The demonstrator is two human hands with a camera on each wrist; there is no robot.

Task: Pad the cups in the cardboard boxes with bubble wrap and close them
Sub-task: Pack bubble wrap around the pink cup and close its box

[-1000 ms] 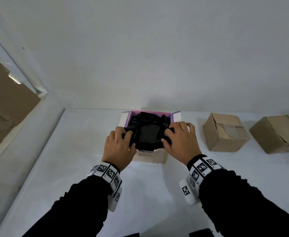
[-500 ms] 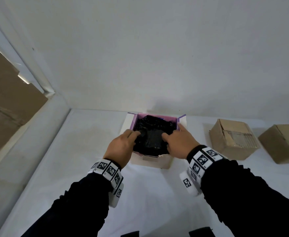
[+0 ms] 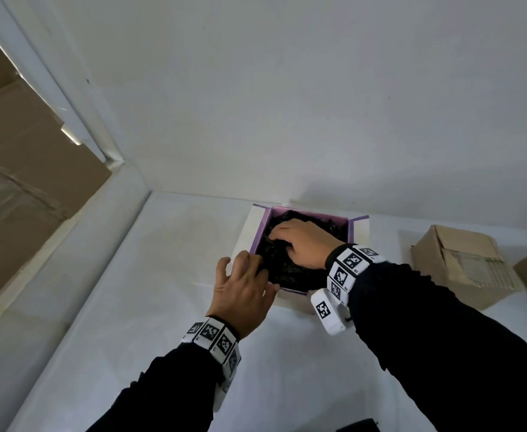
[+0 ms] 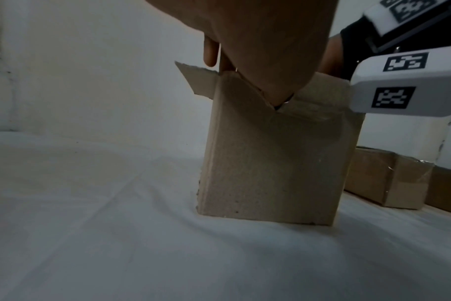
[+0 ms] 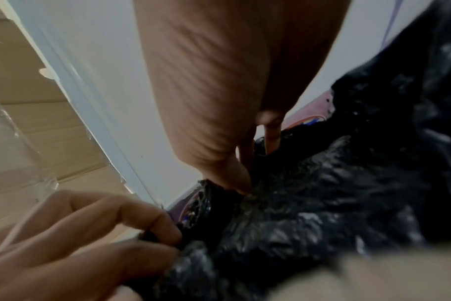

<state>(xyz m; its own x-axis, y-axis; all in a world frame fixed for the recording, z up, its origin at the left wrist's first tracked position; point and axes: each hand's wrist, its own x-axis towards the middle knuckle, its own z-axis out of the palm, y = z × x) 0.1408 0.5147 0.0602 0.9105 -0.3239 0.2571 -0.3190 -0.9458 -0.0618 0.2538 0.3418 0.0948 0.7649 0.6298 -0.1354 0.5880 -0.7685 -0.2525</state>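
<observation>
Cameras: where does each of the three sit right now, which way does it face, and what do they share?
Head: above, facing down at the open purple-lined cardboard box of black bubble wrap; both hands, black sleeves.
Left wrist: low beside the box, facing its brown side; left hand at its top edge.
Right wrist: inside the box, facing the wrap; right hand, left fingers.
Shared: all show the box.

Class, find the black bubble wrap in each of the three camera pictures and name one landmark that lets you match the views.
Head view: black bubble wrap fills the open box at centre, under the right hand.
Left wrist view: not visible; only the box's outer cardboard wall shows.
Right wrist view: it fills the lower right, with the left hand at its edge.
Shared landmark: the open box, whose purple lining shows in the head and right wrist views.
</observation>
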